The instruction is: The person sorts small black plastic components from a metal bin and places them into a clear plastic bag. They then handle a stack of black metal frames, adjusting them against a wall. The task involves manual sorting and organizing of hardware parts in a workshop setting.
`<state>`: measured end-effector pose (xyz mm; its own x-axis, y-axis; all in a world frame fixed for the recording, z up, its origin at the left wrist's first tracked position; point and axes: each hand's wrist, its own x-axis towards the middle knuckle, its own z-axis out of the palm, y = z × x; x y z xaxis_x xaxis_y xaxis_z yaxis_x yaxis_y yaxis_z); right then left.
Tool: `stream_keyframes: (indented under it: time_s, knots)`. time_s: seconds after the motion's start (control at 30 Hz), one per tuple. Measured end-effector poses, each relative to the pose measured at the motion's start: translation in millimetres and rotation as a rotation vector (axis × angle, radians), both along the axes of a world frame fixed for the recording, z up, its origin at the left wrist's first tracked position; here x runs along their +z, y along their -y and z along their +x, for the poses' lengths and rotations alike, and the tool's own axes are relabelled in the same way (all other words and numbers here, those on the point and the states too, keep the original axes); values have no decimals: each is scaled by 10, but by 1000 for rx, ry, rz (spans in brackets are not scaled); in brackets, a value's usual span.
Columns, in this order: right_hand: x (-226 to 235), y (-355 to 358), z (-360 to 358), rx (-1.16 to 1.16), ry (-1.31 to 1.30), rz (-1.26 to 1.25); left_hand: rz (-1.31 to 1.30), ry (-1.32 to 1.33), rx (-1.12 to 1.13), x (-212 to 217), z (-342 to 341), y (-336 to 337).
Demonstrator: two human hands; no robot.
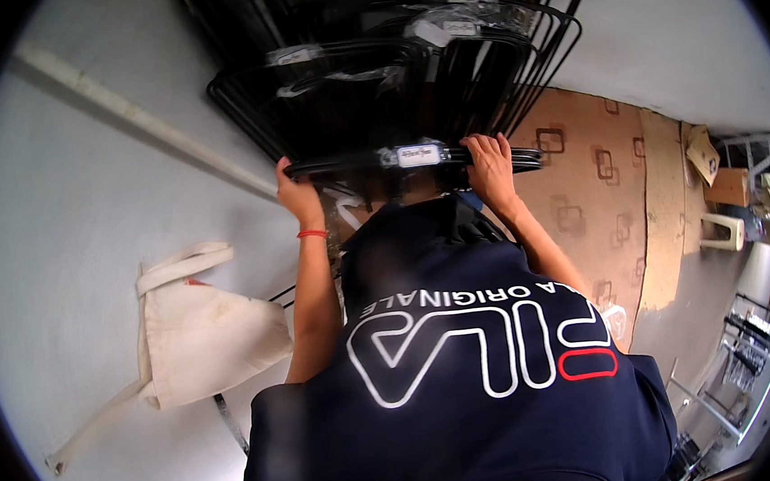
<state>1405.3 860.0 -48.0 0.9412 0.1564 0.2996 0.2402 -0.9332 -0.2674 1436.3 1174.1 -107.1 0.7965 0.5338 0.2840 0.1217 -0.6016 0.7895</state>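
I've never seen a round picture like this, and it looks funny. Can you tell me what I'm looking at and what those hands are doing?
The camera sits on a person's head and looks down, so you see their own body: a dark blue shirt with big letters fills the bottom. The lens is very wide, so the picture is round and straight lines bend.

The left hand and the right hand each grip one black metal frame with a small white tag. Behind it is a stack of similar black frames.

On the left lies a cream cloth bag with long straps. On the right is brown patterned flooring.
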Motion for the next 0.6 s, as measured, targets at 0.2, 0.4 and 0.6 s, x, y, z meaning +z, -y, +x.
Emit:
stream_keyframes:
  time_s: [0.2,0.4,0.6]
  knots:
    - [-157,437,-184,-427,2,49,22,27,-23,-18,-71,-21]
    - [-376,842,-77,-492,-35,679,64,2,37,7,-96,16]
    - [-635,977,28,-513,-75,680,40,102,84,-18,31,-9]
